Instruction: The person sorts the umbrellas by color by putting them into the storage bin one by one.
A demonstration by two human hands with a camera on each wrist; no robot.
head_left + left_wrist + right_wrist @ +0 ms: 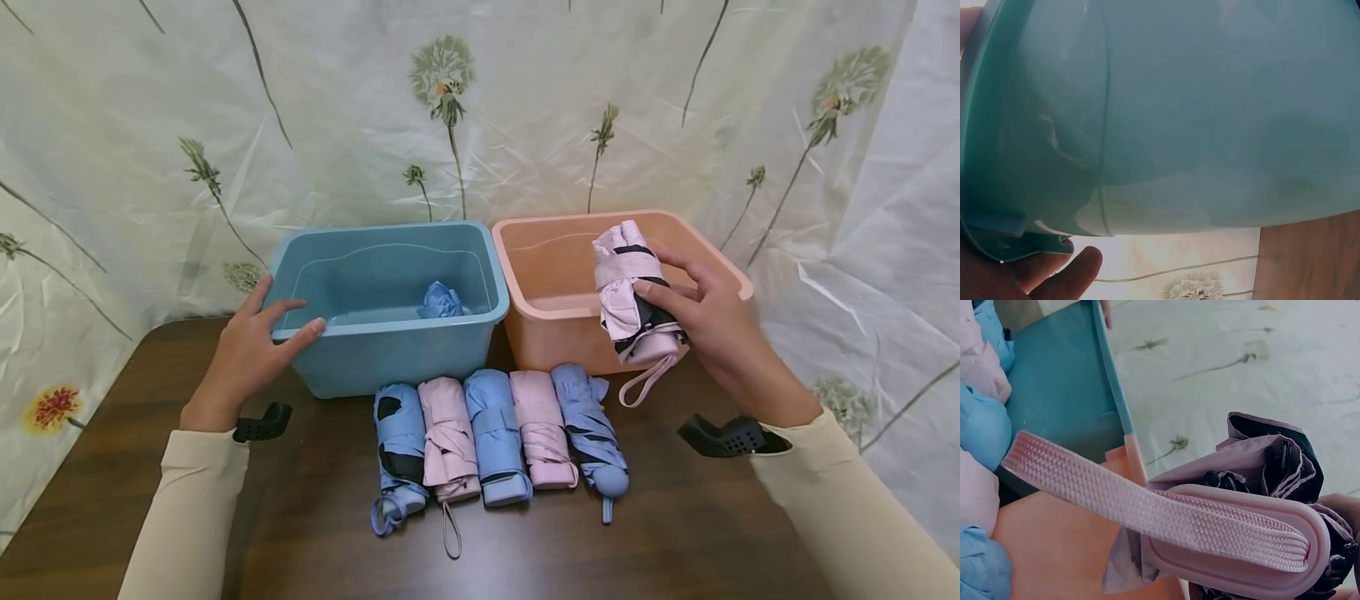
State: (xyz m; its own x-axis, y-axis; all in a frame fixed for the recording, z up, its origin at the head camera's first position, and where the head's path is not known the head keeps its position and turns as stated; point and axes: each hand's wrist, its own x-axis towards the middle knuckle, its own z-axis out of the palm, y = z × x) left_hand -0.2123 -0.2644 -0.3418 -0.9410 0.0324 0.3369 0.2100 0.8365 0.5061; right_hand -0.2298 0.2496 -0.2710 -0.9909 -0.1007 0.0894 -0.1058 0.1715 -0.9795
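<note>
Pink umbrella, folded, is being held at the front right of the orange bin, by the rim, handle end being turned nearward, wrist loop hanging. It's being held by the right grip: partly closed, thumb on the near side, other fingers mostly hidden.

Handling: it is being judged light. Stiff core is being assumed under soft, slick fabric; ribs probably bendable. Best hold is being put round the middle, over the closure band, loose panels and loop being avoided.

Blue bin is being touched at its left end by the left grip: fingers spread, nothing visibly being grasped. 1 blue bundle is being contained in it, right side.

In front, 5 folded umbrellas, 3 blue and 2 pink alternating, are being carried side by side by the dark wood desk; light is being reflected, so likely smooth. Behind, the space is being closed off by wrinkled dandelion-print cloth.
</note>
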